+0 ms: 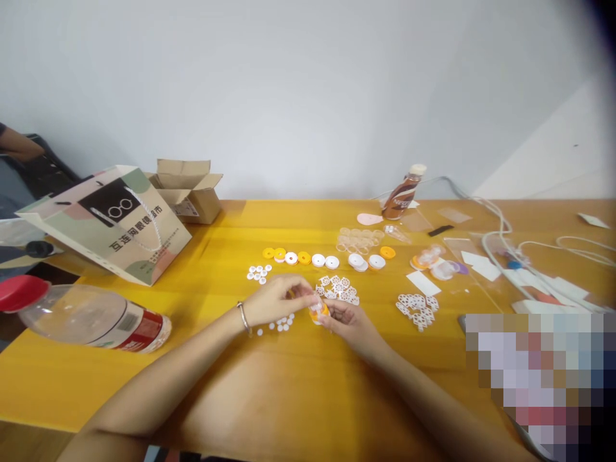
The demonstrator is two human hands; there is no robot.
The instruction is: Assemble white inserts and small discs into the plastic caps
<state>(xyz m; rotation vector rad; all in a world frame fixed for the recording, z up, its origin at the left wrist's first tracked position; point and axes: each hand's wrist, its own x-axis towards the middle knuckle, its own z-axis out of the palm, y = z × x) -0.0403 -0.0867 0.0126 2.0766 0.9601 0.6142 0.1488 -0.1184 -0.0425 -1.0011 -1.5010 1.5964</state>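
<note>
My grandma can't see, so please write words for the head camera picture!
A right hand holds a small orange-and-white object, with the left hand at its top, above a wooden table. Orange and white discs form a rough row beyond them. A paper bag and cardboard box stand at left.

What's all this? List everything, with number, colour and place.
Wall: 1, grey, back.
Table: 1, yellow-brown, centre.
Bag: 1, multicoloured, left.
Box: 1, brown, behind bag.
Jar: 1, clear, red-lidded, far left.
Bottle: 1, brown, back right.
Discs: about ten, yellow or white, centre.
Dots: many, white, centre.
Lattices: many, white, centre and right.
Rings: several, clear, behind discs.
Pad: 1, pink, by bottle.
Strip: 1, black, back right.
Cards: several, white, right.
Cables: several, white, right.
Loose parts: several, mixed colours, right.
Pixelated patch: 1, unreadable, lower right.
Another person's arm: 1, far left.
Held part: 1, orange, clear, centre.
Bracelet: 1, silver, centre-left.
Left grip: 1, at held part.
Right grip: 1, holding held part.
</note>
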